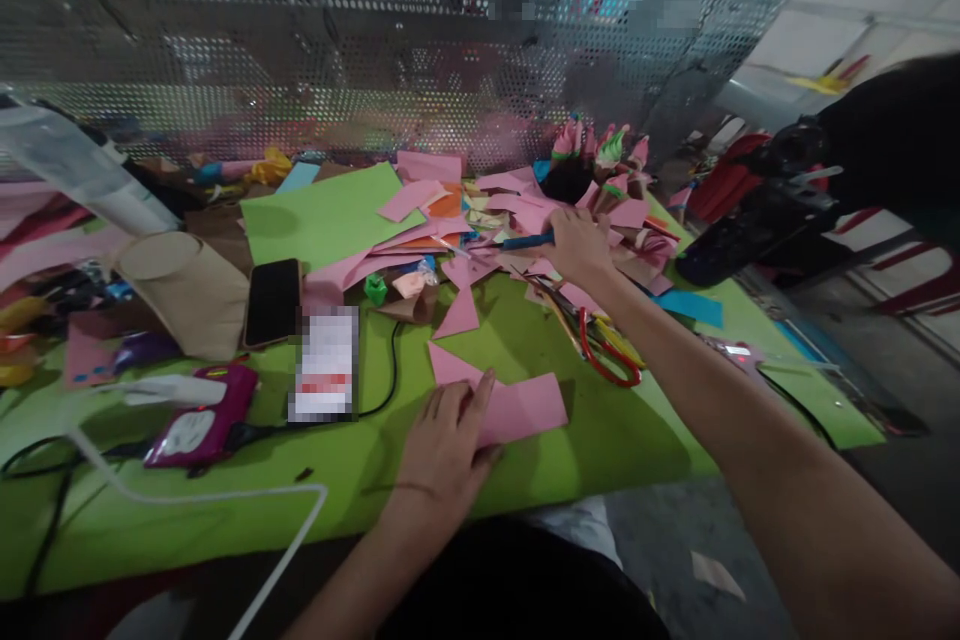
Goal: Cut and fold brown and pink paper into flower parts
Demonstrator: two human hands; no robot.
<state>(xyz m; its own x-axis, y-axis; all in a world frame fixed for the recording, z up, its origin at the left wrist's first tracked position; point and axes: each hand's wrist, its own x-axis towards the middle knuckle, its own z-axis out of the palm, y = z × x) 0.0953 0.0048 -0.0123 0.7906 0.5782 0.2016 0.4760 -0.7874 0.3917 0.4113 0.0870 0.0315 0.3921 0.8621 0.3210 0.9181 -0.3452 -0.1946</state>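
Observation:
My left hand (448, 435) lies on a folded-looking piece of pink paper (525, 408) on the green tabletop, fingers stretched over it and thumb by its lower edge. Farther off, my right hand (581, 245) reaches into a heap of pink paper scraps (525, 210). Its fingers are closed around the end of a slim blue stick-like tool (527, 241), whose exact kind I cannot make out. Just below that hand lie red-handled scissors (607, 355). A small pink paper triangle (459, 313) sits between the two hands.
A phone (273, 302), a blurred white packet (325, 365) and a magenta power strip (204, 417) with cords lie left. Behind stand a brown paper cone (187, 295), green sheet (322, 215) and perforated metal panel (360, 60). A black camera (765, 200) is at right.

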